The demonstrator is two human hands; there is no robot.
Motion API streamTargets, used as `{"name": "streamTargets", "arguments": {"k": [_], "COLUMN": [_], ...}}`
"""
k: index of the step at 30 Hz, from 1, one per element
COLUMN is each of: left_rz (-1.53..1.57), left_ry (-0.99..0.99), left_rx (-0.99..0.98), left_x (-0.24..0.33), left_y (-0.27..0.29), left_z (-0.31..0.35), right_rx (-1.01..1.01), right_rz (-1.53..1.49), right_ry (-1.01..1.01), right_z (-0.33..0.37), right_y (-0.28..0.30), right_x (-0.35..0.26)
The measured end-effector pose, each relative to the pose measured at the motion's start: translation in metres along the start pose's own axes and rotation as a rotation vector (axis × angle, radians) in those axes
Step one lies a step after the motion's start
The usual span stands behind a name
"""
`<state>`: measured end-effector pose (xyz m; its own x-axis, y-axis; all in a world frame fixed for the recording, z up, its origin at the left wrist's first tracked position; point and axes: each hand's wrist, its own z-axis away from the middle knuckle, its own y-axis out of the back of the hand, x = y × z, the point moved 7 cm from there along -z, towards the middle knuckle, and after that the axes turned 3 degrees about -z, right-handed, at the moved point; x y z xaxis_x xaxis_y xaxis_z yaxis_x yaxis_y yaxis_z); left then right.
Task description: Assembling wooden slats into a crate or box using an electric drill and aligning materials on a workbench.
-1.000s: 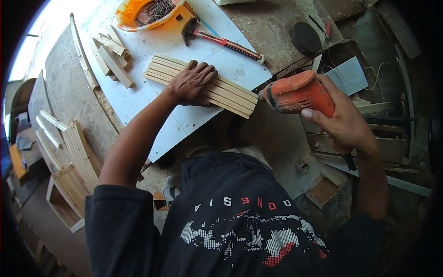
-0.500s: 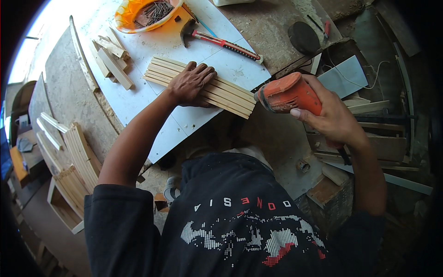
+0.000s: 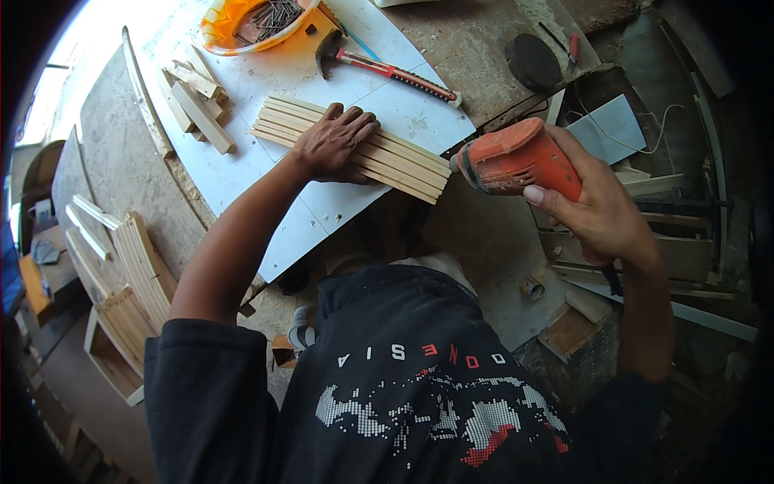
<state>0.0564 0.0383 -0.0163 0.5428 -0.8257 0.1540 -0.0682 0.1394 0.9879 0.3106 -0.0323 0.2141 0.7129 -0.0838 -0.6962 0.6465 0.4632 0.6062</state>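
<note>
We see a workshop with a white-topped surface lightly strewn with chips, its near edge facing the person; on it, partly overhanging that edge, lies a flat bundle of wooden strips; the left hand is clasped over the middle of the bundle, fingers curled across the top; the right hand is closed around the body of an orange power drill, its nose right at the strips' right-hand ends; half a second ago the drill sat slightly farther in, and it has now shifted a little back to the right, while the left hand and strips have stayed nearly where they were; we judge that the bit is easing out and the bundle remains steady, though we cannot make out the bit itself; farther out, beyond the strips, we find a red-handled hammer and an orange basin of nails; short wood blocks are piled to the left; a dark round disc rests off to the right.
</note>
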Motion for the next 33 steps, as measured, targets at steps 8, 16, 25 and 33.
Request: {"name": "streamTargets", "arguments": {"k": [8,16,25,33], "left_rz": [-0.024,0.011,0.016,-0.006], "left_ry": [-0.006,0.023,0.013,0.003], "left_rx": [0.028,-0.018,0.000,0.027], "left_x": [0.000,0.000,0.001,0.001], "left_y": [0.002,0.001,0.002,0.001], "left_z": [0.001,0.001,0.001,0.000], "right_rx": [0.031,-0.025,0.008,0.013], "right_rz": [-0.136,-0.091,-0.043,-0.028], "right_ry": [0.036,-0.062,-0.040,-0.035], "right_z": [0.024,0.022,0.019,0.017], "right_y": [0.008,-0.005,-0.008,-0.010], "right_x": [-0.011,-0.004,0.001,0.004]}}
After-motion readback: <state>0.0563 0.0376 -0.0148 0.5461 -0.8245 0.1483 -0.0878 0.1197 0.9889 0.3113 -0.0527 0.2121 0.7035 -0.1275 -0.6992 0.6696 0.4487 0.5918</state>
